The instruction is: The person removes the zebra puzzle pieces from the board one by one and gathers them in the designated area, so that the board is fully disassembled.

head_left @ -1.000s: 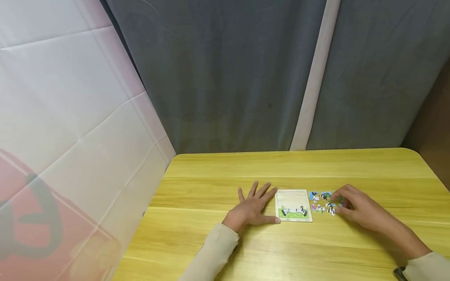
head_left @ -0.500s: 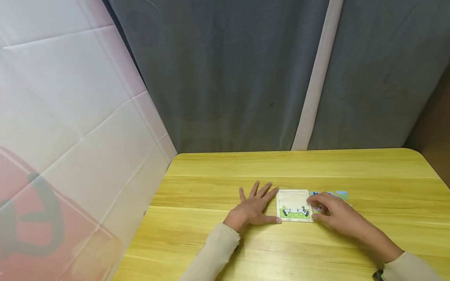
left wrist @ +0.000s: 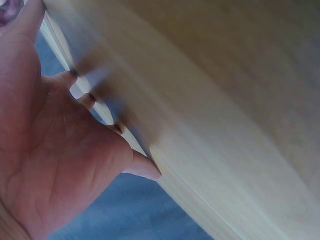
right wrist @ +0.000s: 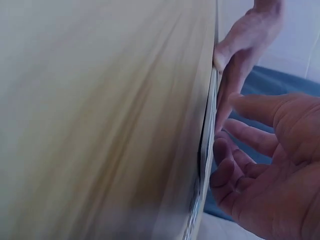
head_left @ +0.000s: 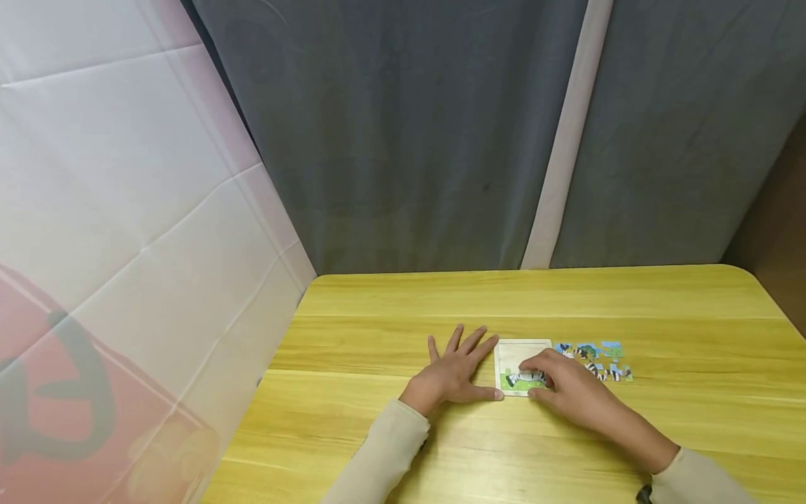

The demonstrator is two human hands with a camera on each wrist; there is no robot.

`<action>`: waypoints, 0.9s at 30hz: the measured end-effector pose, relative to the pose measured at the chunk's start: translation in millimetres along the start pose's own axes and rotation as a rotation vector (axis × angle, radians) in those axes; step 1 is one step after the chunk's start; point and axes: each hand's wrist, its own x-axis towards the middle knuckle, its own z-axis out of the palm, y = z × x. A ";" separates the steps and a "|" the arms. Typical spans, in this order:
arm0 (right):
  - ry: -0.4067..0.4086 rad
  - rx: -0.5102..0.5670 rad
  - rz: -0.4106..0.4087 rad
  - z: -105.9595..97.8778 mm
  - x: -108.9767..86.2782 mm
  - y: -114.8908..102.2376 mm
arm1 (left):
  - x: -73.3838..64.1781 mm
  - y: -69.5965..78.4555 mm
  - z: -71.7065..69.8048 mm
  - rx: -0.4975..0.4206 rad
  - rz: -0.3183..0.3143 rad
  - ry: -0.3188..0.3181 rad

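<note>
"Head view?"
"We find the puzzle tray point(head_left: 518, 354) flat on the table point(head_left: 409, 301), pale, near-square, its green printed strip point(head_left: 518, 387) running left to right. Left hand point(head_left: 450, 378) spread, released, touching its left corners."
"Left wrist?"
"We confirm fingers point(left wrist: 142, 167) straight."
"Right wrist?"
"Right hand point(right wrist: 275, 175) half-curled; we cannot tell whether it grasps anything."

- Left hand point(head_left: 448, 379): fingers point(head_left: 474, 341) spread wide, thumb point(head_left: 486, 395) stretched out, left forearm point(head_left: 385, 448) angled inward.
- Right hand point(head_left: 574, 395): fingers point(head_left: 541, 358) bent, thumb point(head_left: 541, 394) apart from the index fingertip, right forearm point(head_left: 636, 434) angled inward.
</note>
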 end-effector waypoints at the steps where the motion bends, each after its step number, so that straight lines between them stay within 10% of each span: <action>1: -0.001 -0.006 0.001 1.5 1.6 -2.1 | -0.1 0.0 -0.1 0.000 0.000 -0.001; 27: -0.008 -0.180 0.025 19.3 19.0 -19.9 | -0.6 0.9 -0.2 0.005 0.006 -0.011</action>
